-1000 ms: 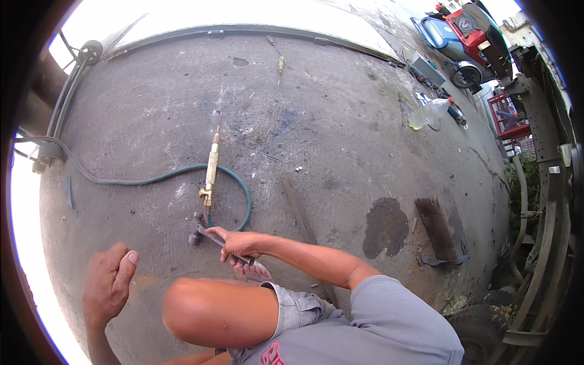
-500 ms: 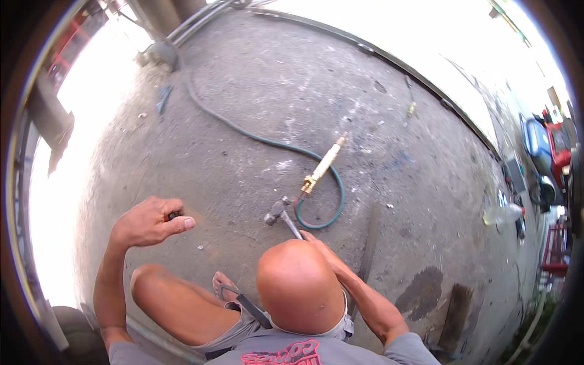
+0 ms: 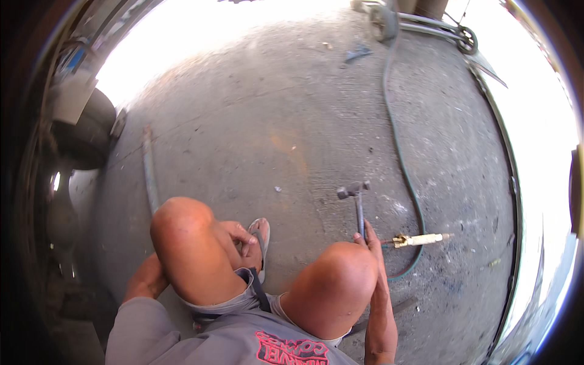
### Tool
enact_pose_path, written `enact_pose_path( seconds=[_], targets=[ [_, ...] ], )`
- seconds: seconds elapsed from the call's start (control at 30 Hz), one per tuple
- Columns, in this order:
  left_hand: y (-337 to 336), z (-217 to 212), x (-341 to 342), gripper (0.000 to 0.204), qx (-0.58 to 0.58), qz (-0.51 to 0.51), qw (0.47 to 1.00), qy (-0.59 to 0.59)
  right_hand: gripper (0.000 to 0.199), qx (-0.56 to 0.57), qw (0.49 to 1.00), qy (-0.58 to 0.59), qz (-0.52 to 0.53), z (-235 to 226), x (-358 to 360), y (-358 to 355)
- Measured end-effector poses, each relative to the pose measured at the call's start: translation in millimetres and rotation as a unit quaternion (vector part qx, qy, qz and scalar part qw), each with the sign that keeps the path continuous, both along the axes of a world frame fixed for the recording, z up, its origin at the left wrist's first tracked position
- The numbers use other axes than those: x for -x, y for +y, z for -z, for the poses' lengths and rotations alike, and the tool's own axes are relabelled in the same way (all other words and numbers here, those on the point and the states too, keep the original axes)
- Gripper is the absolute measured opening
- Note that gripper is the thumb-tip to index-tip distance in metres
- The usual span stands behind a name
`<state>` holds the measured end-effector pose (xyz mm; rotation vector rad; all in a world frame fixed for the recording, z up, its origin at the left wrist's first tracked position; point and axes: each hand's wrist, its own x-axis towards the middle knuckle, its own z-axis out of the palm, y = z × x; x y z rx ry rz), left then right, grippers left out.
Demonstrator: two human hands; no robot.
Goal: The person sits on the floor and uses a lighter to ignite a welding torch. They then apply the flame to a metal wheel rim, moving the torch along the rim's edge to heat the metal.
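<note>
My right hand [image 3: 370, 236] is closed round the handle of a hammer [image 3: 359, 210], its steel head up over the concrete floor just beyond my right knee. Right of that hand lies a brass-and-cream torch-like tool [image 3: 420, 240], joined to a green hose [image 3: 396, 134]. My left arm passes under my bent left knee, and my left hand [image 3: 237, 234] shows on its inner side, close to my sandalled foot [image 3: 260, 240]. Its fingers are curled and partly hidden; whatever they hold cannot be made out.
A metal bar [image 3: 149, 167] lies on the floor beyond my left knee. Dark tyres [image 3: 85, 137] stand at the left. A wheeled metal frame [image 3: 420, 27] is at the far right, with a blue scrap [image 3: 358, 53] near it. A metal floor rail [image 3: 514, 176] runs along the right.
The view has swung left, so the floor things appear farther right. My left hand, earlier raised with a small dark-and-red thing, has dropped beside my foot. The hammer stays in my right hand.
</note>
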<state>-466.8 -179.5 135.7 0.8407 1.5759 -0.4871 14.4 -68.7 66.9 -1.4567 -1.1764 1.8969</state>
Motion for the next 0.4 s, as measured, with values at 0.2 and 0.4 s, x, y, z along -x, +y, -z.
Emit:
enact_pose_path(
  seconds=[0.2,0.4],
  targets=[
    [-80,-15,29,0.067,-0.08,-0.198,0.974,0.08,0.061,-0.033,0.997,-0.035,-0.06,-12,20,37],
    [-123,5,68,0.07,-0.101,-0.287,0.947,0.105,0.058,0.019,0.998,-0.06,-0.031,0,17,21]
  ],
)
